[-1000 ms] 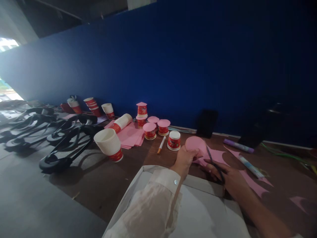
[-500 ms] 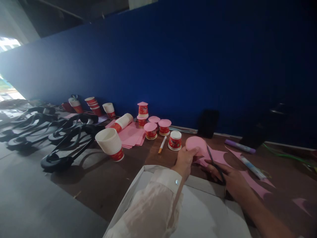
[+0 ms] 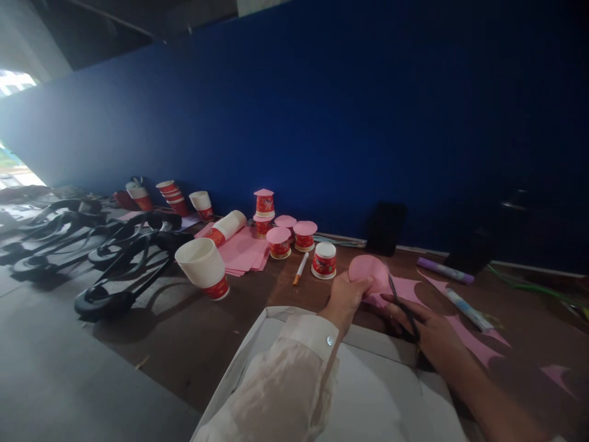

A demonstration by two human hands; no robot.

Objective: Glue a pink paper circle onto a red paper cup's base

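Note:
My left hand point(image 3: 345, 297) pinches a round pink paper disc point(image 3: 368, 272) between thumb and fingers. Dark scissors point(image 3: 404, 310) are in my right hand point(image 3: 421, 328), closed around their handles, and the blades lie along the disc's right edge. Pink paper offcuts point(image 3: 407, 290) spread under and beside the scissors. Just left of the disc, a red and white paper cup point(image 3: 324, 261) stands upside down. Beyond it are several upturned cups topped with pink discs, one of them a cup point(image 3: 279, 244) near an orange-tipped white marker point(image 3: 300, 269).
A white box point(image 3: 368, 393) lies below my forearms. Stacked paper cups point(image 3: 202, 267) lean at the left, before pink paper sheets point(image 3: 243, 252). Black headset-like items point(image 3: 110, 294) fill the far left. At right lie a purple tube point(image 3: 444, 271) and a clear tube point(image 3: 469, 310). A blue partition point(image 3: 294, 123) rises behind.
The pink disc has shifted slightly right in my left hand, and the scissors stay against its edge. The other things stay where they were.

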